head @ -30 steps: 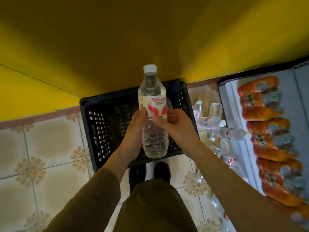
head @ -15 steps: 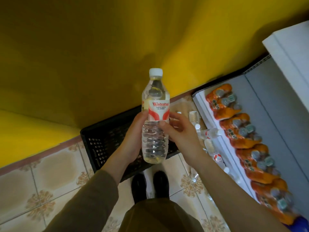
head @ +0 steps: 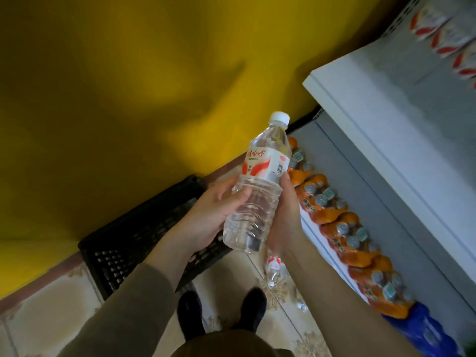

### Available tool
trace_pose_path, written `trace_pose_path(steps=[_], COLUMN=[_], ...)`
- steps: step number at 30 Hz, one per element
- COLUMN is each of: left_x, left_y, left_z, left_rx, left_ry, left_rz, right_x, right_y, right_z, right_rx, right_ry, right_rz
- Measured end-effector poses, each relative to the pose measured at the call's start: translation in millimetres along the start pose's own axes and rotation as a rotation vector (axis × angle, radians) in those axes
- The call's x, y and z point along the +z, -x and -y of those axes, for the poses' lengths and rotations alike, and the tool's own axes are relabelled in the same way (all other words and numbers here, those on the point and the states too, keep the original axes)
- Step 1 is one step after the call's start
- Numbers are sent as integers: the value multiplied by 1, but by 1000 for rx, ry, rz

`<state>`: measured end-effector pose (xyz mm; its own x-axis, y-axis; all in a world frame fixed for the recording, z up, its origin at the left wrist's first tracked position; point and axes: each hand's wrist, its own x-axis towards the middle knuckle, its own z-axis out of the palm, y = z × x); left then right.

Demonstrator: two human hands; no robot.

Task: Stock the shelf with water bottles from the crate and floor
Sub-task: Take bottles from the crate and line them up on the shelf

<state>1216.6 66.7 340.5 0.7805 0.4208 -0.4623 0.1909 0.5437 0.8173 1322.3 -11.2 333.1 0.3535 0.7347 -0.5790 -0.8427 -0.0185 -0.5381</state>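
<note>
Clear plastic with a white cap: a water bottle (head: pixel 257 191) is held in mid-air in both hands, between a black crate (head: pixel 134 243) by the yellow wall (head: pixel 128 99) and a white shelf (head: pixel 386 112). The left hand (head: pixel 213 215) wraps the ribbed lower body, thumb across the front. The right hand (head: pixel 286 220) cups the far side, thumb at the label's edge. The bottle's long axis runs near upright, its cap leaning toward the shelf and its base toward the person. The step appears to be the carry to the shelf. The next move likely calls for a swing right and an upright set-down, clear of the orange drink packs (head: pixel 327 199) on the lower tier. Another bottle (head: pixel 274 266) lies on the tiled floor (head: pixel 51 305).
</note>
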Motion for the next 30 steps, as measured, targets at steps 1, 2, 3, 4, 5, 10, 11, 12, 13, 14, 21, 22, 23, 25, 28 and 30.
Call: trace_pose_path(steps=[1,2,3,4,5,10,11,12,13,14,21,22,23,25,28,30], left_x=[9,18,28,39,49,101,110,118,125,133,186,192,197,207,216,219], left_y=[-4,-7,-9,-12,-15,-31,-36,-41,-47,-54,-98,-104,-110,-120,-133,-138], left_z=[-4,-7,-9,-11,-12,-19,-22,-24,-25,-26,-27,-25,-24,-23,-21,-22], left_rx=[3,15,32,55,80,154,154,152,149,148,188,188,190,182,166,149], left_ry=[-18,-38,-51,-56,-54,-91,-120,-148,-177,-205,-351,-373,-392,-414,-452,-481], left_rz=[24,24,10,-12,-39,-160,-179,-190,-187,-173,-10,20,48,95,179,227], right_x=[-5,-10,-15,-19,-23,-48,-55,-63,-71,-79,-126,-131,-136,-145,-151,-152], right_y=[1,3,5,7,9,24,27,30,33,36,51,54,56,61,67,72], right_z=[9,17,25,33,41,86,96,105,114,123,167,172,175,181,185,187], right_rx=[-13,-31,-57,-88,-122,-297,-288,-272,-264,-264,-235,-236,-247,-271,-299,-315], right_ry=[26,81,155,251,351,620,632,617,606,619,629,589,559,531,472,450], right_rz=[1,-34,-93,-159,-222,-331,-310,-273,-223,-178,-259,-279,-299,-341,-406,-429])
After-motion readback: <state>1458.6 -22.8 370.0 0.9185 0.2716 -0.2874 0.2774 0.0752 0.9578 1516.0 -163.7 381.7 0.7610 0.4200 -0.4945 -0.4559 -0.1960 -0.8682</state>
